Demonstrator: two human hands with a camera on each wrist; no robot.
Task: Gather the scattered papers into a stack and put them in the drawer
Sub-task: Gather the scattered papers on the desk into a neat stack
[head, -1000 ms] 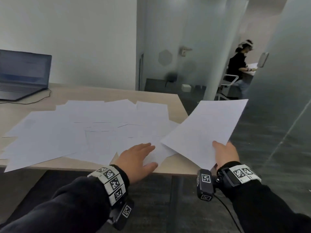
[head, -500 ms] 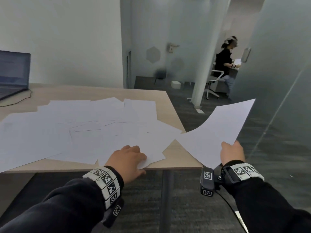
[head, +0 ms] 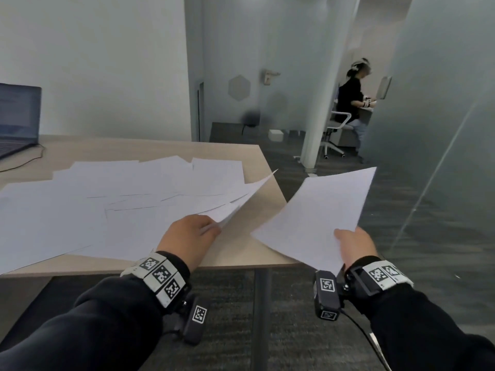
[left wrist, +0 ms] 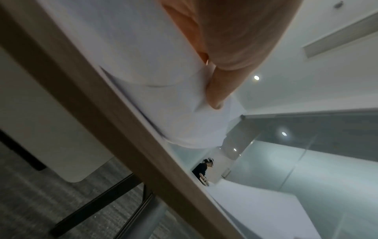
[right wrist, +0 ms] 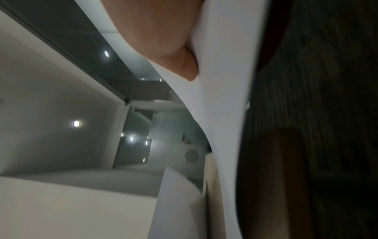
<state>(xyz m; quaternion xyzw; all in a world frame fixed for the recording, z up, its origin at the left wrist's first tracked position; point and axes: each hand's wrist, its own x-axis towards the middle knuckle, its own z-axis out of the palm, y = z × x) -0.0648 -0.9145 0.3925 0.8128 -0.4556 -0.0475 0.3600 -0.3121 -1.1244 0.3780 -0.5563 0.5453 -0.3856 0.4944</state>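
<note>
Nearest are two arms in dark sleeves with checkered wrist bands. The left hand (head: 187, 236) is at the near edge of the light wooden bench (head: 257, 253). Its fingers and thumb pinch the near corner of one white paper sheet (head: 241, 202). That sheet is lifted at a slant, and its far tip points up and to the right. In the left wrist view, the thumb (left wrist: 220, 90) presses on the white paper just above the bench edge.

The right hand (head: 353, 245) is off to the right of the bench, over the dark grey carpet floor (head: 267, 330). It grips the near corner of a flat white sheet of paper (head: 321, 210), with the thumb on top. This paper hangs in the air, apart from the bench.

Farther back, many more white papers (head: 120, 194) lie spread out and overlapping on the bench top. An open dark laptop (head: 18, 116) sits at the far left of the bench. Beyond it all, a person in black (head: 351, 100) sits on a white chair behind a white pillar (head: 318, 103).
</note>
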